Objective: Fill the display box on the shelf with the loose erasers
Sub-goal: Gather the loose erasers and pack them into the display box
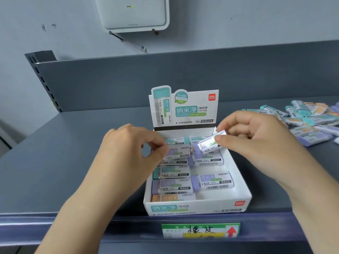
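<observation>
Pointing left-down, long axis tilted: eraser.

display box on shelf, erasers inside, loose erasers right

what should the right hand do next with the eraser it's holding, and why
Probably lower the purple eraser pinched by the right hand into the display box; its right column shows bare floor, while the left hand handles another eraser.

Both hands, left and right, were bare: no gloves, rings or watch. Forearms uncovered, no sleeves in view. Nails short, unpainted.
</observation>
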The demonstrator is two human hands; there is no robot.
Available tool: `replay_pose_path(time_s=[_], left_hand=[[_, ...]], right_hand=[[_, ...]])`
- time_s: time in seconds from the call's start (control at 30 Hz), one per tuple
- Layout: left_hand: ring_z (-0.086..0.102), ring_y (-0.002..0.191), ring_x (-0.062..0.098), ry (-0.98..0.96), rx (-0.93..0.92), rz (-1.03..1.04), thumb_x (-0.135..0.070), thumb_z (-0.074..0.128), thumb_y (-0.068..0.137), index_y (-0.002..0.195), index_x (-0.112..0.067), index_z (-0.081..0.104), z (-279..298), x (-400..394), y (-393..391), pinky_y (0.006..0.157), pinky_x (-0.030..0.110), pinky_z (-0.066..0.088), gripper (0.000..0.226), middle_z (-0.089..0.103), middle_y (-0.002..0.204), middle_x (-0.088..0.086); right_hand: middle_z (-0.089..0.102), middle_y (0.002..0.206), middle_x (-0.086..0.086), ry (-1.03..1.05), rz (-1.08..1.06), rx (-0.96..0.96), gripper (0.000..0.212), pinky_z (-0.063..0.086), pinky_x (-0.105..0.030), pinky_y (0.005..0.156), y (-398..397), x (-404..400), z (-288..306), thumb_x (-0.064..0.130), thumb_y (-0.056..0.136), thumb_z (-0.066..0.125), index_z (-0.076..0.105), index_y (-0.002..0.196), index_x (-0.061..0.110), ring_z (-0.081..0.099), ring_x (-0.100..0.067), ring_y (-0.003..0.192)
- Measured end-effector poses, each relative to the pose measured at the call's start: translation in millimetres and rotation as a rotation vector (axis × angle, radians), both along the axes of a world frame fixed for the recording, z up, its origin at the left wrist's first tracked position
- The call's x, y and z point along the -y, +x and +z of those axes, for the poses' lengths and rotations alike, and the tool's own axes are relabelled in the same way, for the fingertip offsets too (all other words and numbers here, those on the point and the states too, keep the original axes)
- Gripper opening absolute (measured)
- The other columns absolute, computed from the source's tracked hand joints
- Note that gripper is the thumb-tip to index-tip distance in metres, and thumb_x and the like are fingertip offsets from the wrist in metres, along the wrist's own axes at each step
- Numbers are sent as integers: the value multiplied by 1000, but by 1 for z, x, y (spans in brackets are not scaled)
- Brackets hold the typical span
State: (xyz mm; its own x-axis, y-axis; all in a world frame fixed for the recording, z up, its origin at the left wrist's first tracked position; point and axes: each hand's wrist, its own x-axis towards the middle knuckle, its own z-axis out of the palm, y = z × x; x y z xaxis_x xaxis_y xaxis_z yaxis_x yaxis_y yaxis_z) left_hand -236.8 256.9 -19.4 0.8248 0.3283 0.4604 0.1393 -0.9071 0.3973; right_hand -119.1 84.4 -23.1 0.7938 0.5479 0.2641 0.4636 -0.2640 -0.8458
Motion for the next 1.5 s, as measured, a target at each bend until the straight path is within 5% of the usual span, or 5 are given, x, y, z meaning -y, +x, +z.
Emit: replay_pose_path(time_s=[0.5,0.83,1.0,1.23,1.5], left_hand=[[49,81,6,120,-273,-137,-41,58,82,104,-34,65,7,-5,11,74,23,35,24,54,85,-22],[49,74,-13,-91,-295,-176,-28,66,79,101,-36,68,1,-11,10,62,4,36,23,60,97,-25],[44,72,-24,-140,-272,-247,-20,67,79,96,-34,70,1,-14,8,62,-2,33,23,58,90,-27],[44,72,-22,-162,-243,-253,-22,62,82,98,-36,69,-4,-15,7,62,-1,34,22,60,100,-23],[43,72,-21,-131,-172,-231,-24,59,83,98,-37,68,-11,-17,7,60,-1,33,21,59,94,-23]], right_hand=[[46,35,26,-79,11,119,6,33,-10,44,-5,-1,-1,24,74,69,64,73,24,36,-8,41],[44,50,46,-289,-9,332,11,32,2,53,-8,-3,3,32,76,68,66,87,35,44,21,57],[61,86,26,-415,29,431,18,34,-7,59,-8,-7,5,36,76,66,71,93,41,50,6,76],[54,78,19,-608,25,491,26,50,-36,71,-10,-12,10,38,87,50,74,83,28,54,-7,79],[46,80,21,-643,102,508,29,43,-27,75,-4,-12,8,29,94,40,68,105,29,47,-2,79]])
